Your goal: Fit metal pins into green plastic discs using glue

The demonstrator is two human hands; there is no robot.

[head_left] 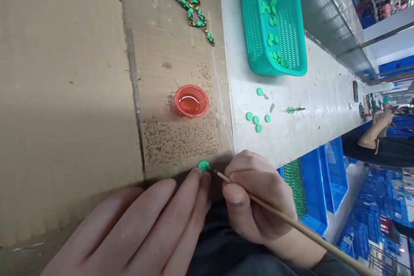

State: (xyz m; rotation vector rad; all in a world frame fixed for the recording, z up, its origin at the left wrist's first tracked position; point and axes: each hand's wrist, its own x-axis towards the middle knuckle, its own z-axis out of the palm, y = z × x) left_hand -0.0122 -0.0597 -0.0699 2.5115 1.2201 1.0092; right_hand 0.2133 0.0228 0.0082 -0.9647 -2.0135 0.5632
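Note:
My left hand (155, 224) reaches in from the bottom, its fingertips pinching a small green disc (203, 166) with tiny holes at the cardboard's near edge. Just right of it, my right hand (258, 194) is closed round a thin wooden brush (284, 215), whose dark tip is close beside the disc. Beyond my hands stands a small red cup (191, 101) holding reddish liquid. Droplets cover the cardboard (174, 69) around it. Several loose green discs (256, 120) lie on the white tabletop to the right.
A teal basket (274, 69) with green discs stands at the top. Green, black and yellow pieces (194, 13) lie on the cardboard. Blue bins (313, 189) sit off the table's right edge, one with green items. Another person's arm (375, 131) is at the far right.

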